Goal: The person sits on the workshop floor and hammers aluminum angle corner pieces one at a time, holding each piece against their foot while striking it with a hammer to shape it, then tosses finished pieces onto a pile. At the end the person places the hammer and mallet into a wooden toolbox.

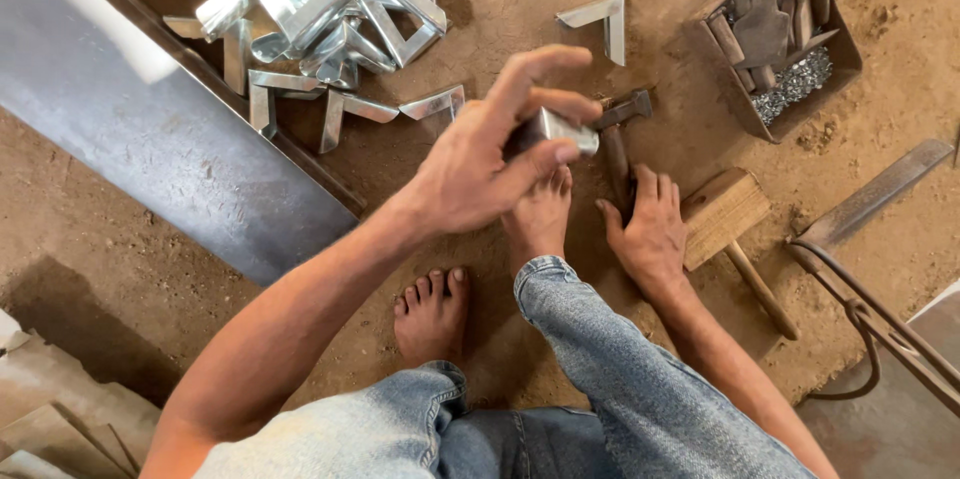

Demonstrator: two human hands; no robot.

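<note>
1. A small bent piece of shiny sheet metal [560, 129] is held above the dirt floor [130, 289], near the middle of the scene, just over the person's bare right foot [540, 219].
2. The left hand [490, 154] pinches that metal piece between thumb and curled fingers, with the index finger stretched out above it; the forearm reaches in from the lower left.
3. The right hand [650, 234] lies low, its fingers close together around the handle of a dark hammer [620, 134], whose head points away just past the metal piece.
4. A wooden mallet [735, 234] lies on the floor, touching or just beside the right hand's outer edge.
5. The left foot [432, 311] rests flat on the floor nearer the body, and both knees in blue jeans [620, 379] fill the bottom edge.
6. A heap of similar bent metal angles [320, 19] sits toward the floor's far left, beside a long grey metal sheet [150, 129].
7. A single angle piece [600, 24] lies alone beyond the hammer.
8. A rusty tray of tools and nails [785, 39] stands at the far right corner.
</note>
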